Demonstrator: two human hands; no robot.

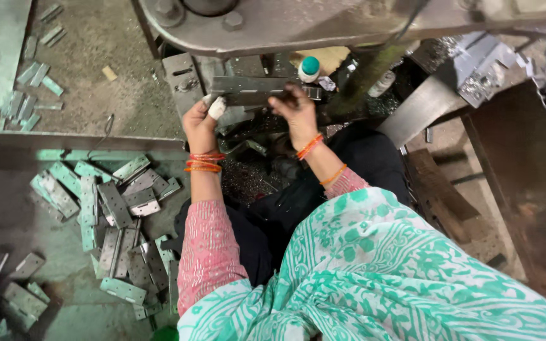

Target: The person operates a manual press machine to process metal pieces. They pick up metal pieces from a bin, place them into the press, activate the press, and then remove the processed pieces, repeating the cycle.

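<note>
Head view. The person sits before a heavy press machine (pixel 298 25), both hands raised to its work bed. The left hand (pixel 200 123), one fingertip wrapped in white bandage, grips the left end of a long grey metal strip (pixel 254 90) that lies crosswise under the machine's head. The right hand (pixel 293 110) pinches the same strip near its middle, fingers closed over its near edge. The hands are apart, each clamped on the strip, which looks level and seated on the bed; whether it is fully against a stop cannot be told.

A small bottle with a green cap (pixel 309 68) stands just behind the strip, near the right hand.

To the person's left, a low tray (pixel 7 221) holds a loose heap of flat hinge-like plates (pixel 115 208), many with holes along them. More such plates (pixel 33 82) lie scattered on the floor beyond the tray. To the right, a metal chute (pixel 424 107) slopes away from the machine, and further pieces (pixel 488 69) are piled above it, beside a rusty open bin (pixel 526 189).

Judgement on progress: the sizeable heap at the left suggests a good number of pieces already handled, though finished and unfinished stock cannot be told apart. The piece in hand appears positioned at the machine and not yet released.
</note>
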